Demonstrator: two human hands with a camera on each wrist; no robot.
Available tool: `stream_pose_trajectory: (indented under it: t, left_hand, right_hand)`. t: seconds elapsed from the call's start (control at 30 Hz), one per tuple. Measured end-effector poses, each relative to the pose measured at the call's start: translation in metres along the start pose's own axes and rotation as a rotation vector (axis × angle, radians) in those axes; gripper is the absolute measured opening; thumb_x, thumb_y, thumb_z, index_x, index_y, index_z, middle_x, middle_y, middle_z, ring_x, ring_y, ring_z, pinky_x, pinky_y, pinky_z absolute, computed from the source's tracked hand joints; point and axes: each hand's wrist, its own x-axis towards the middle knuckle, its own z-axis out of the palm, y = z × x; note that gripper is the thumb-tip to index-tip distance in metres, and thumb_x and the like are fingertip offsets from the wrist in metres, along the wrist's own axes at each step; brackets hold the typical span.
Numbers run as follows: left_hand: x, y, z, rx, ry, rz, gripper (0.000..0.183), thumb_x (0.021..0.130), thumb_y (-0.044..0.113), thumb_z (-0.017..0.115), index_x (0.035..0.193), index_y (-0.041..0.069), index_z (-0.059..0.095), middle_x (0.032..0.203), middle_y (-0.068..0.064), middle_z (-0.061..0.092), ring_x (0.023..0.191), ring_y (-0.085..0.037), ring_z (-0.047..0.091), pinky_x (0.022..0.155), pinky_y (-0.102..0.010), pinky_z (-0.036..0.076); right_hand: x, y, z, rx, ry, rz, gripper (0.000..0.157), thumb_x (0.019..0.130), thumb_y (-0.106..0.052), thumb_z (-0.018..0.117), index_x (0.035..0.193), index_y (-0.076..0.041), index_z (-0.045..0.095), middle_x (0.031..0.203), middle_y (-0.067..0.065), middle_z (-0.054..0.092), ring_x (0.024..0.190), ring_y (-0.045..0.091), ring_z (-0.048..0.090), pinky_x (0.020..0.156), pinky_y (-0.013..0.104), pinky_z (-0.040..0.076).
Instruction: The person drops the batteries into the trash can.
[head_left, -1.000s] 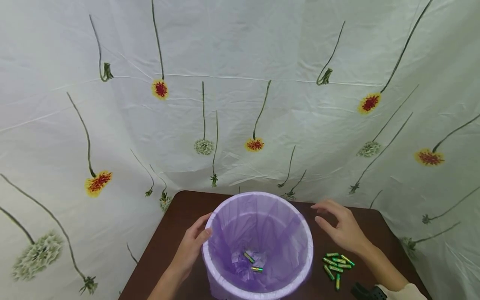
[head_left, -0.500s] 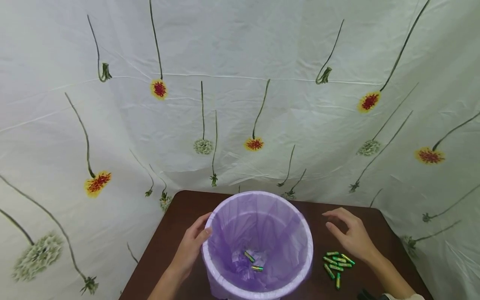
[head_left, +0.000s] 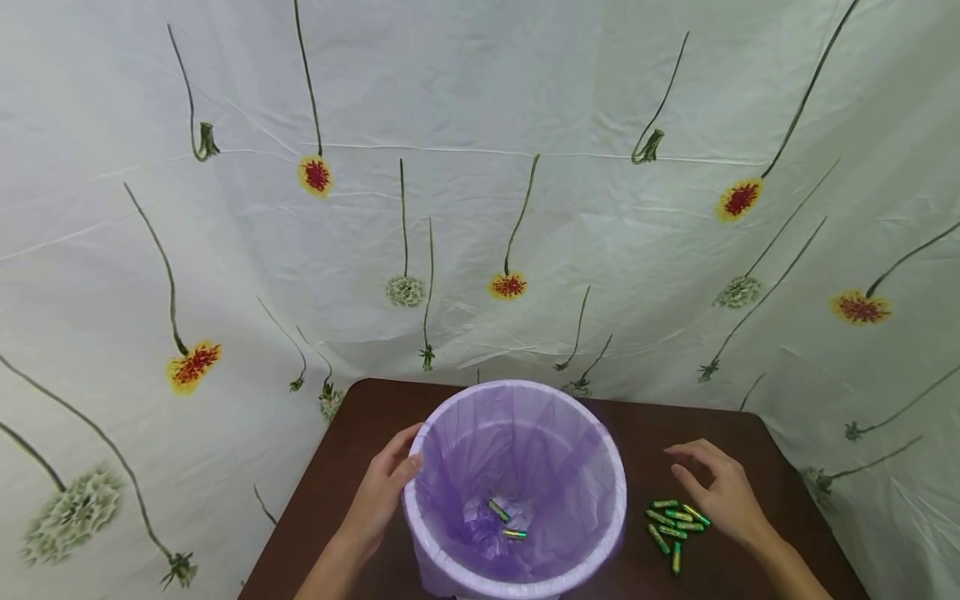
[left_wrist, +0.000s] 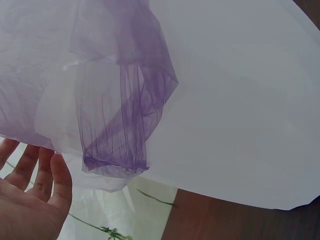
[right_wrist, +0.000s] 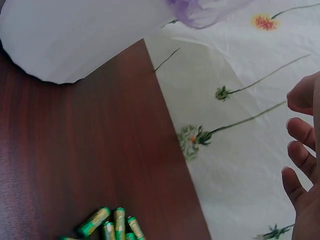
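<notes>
A round white trash can point(head_left: 617, 508) lined with a thin purple bag point(head_left: 558, 467) stands at the table's middle. My left hand point(head_left: 381, 487) holds its left side, thumb over the rim and fingers along the outside wall. In the left wrist view, the fingers of that left hand point(left_wrist: 30, 205) touch the bag's folded-over edge. Two green-and-gold batteries point(head_left: 514, 534) lie at the bottom of the bag. Right of the can, several matching batteries point(head_left: 672, 533) form a loose pile. My right hand point(head_left: 729, 498) hovers just beside and above them, fingers loosely bent, holding nothing.
The dark brown table point(head_left: 637, 433) has rounded far corners. Behind and around it hangs a white cloth point(head_left: 465, 83) printed with flowers. The trash can takes up the table's front middle, and the battery pile lies between it and my right arm.
My right hand has drawn back from near the can's rim, moving right and toward me, to beside the battery pile. The left hand stays on the can.
</notes>
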Motion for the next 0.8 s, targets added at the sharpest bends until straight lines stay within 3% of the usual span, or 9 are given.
stream_pose_trajectory:
  t: [0.4, 0.67, 0.8]
  left_hand:
    - [0.002, -0.004, 0.0, -0.01, -0.006, 0.006, 0.044, 0.102, 0.006, 0.053, 0.145, -0.002, 0.052, 0.127, -0.019, 0.061, 0.103, -0.021, 0.066, 0.083, -0.033, 0.057]
    - [0.002, -0.003, 0.001, -0.025, 0.003, -0.002, 0.043, 0.102, 0.005, 0.053, 0.145, -0.002, 0.053, 0.126, -0.021, 0.06, 0.102, -0.022, 0.066, 0.082, -0.034, 0.057]
    - [-0.001, -0.002, 0.001, -0.024, 0.011, 0.005, 0.043, 0.102, 0.006, 0.053, 0.144, -0.004, 0.052, 0.127, -0.023, 0.061, 0.103, -0.021, 0.066, 0.083, -0.032, 0.056]
  right_hand:
    - [-0.042, 0.025, 0.025, -0.002, 0.019, 0.128, 0.03, 0.082, 0.007, 0.08, 0.105, -0.012, 0.075, 0.092, -0.004, 0.066, 0.082, 0.006, 0.06, 0.07, 0.018, 0.045]
    - [-0.075, 0.038, 0.044, -0.06, -0.013, 0.353, 0.022, 0.085, 0.001, 0.08, 0.104, -0.007, 0.076, 0.087, -0.007, 0.061, 0.076, 0.004, 0.054, 0.061, 0.028, 0.048]
    - [-0.095, 0.043, 0.051, -0.102, -0.04, 0.453, 0.021, 0.086, -0.001, 0.079, 0.107, -0.005, 0.075, 0.088, -0.006, 0.06, 0.076, 0.005, 0.054, 0.064, 0.031, 0.05]
